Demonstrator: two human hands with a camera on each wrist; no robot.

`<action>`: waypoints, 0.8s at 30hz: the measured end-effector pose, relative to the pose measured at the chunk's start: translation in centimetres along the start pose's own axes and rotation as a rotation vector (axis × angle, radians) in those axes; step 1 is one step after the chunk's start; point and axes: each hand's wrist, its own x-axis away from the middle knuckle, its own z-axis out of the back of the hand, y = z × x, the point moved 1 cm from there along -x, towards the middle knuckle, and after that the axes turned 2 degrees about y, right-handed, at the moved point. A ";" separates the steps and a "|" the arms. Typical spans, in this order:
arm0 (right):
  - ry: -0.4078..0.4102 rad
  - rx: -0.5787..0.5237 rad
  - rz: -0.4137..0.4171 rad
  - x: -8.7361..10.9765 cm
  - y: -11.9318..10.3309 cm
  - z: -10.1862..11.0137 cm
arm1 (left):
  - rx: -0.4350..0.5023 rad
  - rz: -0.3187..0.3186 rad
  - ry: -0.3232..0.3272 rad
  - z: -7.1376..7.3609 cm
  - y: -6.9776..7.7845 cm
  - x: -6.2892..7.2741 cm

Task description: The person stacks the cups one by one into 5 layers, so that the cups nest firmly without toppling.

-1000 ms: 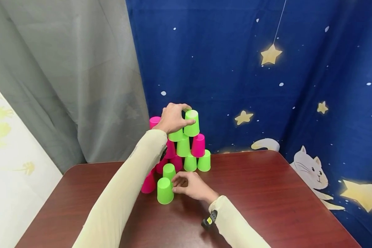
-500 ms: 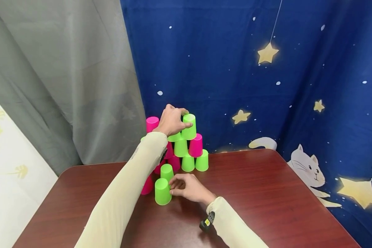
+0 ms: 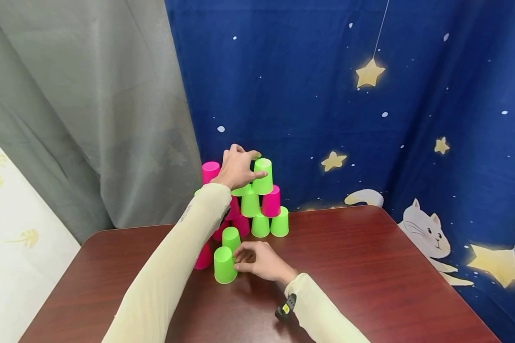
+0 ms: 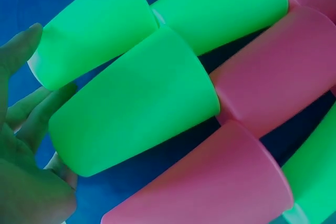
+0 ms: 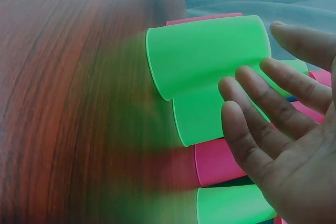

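Observation:
My left hand (image 3: 238, 166) reaches over the cup stack and pinches an upside-down green cup (image 3: 263, 176) near its closed end, between thumb and fingers. That cup sits in the upper part of the stack, above a green cup (image 3: 250, 204) and a pink cup (image 3: 271, 201). In the left wrist view, the thumb and fingers lie either side of the green cup (image 4: 94, 30). My right hand (image 3: 262, 261) is low over the table with loosely bent fingers, beside the front green cup (image 3: 225, 266). The right wrist view shows its fingers spread near the green cup (image 5: 210, 56), holding nothing.
Another green cup (image 3: 231, 238) and a pink cup (image 3: 203, 257) stand behind the front one. A pink cup (image 3: 211, 171) tops the left of the stack, partly hidden by my left arm. The brown table (image 3: 369, 286) meets a blue star curtain (image 3: 283, 71) behind.
The held green cup has lowered slightly relative to the stack and now rests on the cups beneath. The head view shifted a little. My right hand stays beside the front cup.

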 end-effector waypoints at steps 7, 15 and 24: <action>0.058 -0.027 0.010 -0.4 -0.3 -0.2 | 0.032 -0.058 0.107 1.8 -0.8 1.6; 0.106 -0.025 0.058 -1.0 -0.5 -1.1 | 0.094 -0.093 0.248 4.1 -4.0 7.7; 0.139 0.045 0.064 -1.4 -0.3 -1.9 | 0.150 0.000 0.387 2.5 -9.6 16.4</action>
